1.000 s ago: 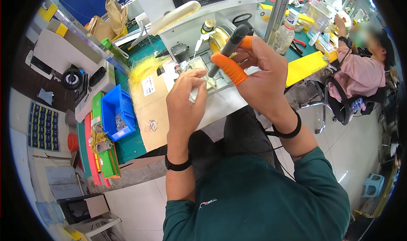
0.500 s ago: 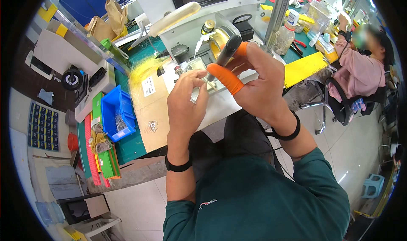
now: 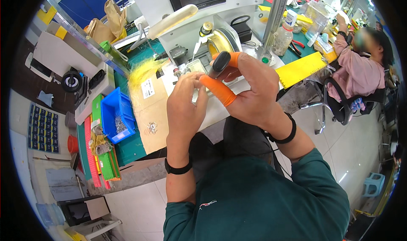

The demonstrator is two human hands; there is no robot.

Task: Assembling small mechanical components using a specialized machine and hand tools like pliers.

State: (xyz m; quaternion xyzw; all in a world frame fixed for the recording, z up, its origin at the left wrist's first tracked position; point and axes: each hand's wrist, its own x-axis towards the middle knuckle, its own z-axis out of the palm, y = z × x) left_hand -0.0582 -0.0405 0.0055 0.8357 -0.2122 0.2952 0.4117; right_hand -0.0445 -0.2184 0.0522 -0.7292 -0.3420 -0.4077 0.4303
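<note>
the right hand (image 3: 250, 92) is raised between two and three o'clock from the left, its thumb and fingers closed round a dark tool (image 3: 221, 63), whose thick, rounded handle is tipped up toward the camera; the lower end is hidden. the thumb and one finger are sheathed in orange cots (image 3: 218, 90). the left hand (image 3: 185, 107) is held back up, its fingers bent inward, the fingertips brought close to the orange thumb; whether anything is pinched there cannot be told. the tool is placed at one o'clock from this hand. each wrist is circled by a black band (image 3: 178, 169).

at nine o'clock from the left hand, a blue bin (image 3: 109, 109) is partly filled with small, silvery bits (image 3: 121, 124). at one o'clock from the right hand, a cloudy, clear jar (image 3: 282, 39) is seen, its contents not made out.

on flat tan card (image 3: 154, 107), a tangle of thin wire (image 3: 151, 127) is laid at eight o'clock from the left hand; fine yellow fibres (image 3: 145, 71) are heaped at ten. a round, gold spool (image 3: 221, 40) is mounted at eleven o'clock from the right hand, and a flat yellow strip (image 3: 303, 70) is set at two.
</note>
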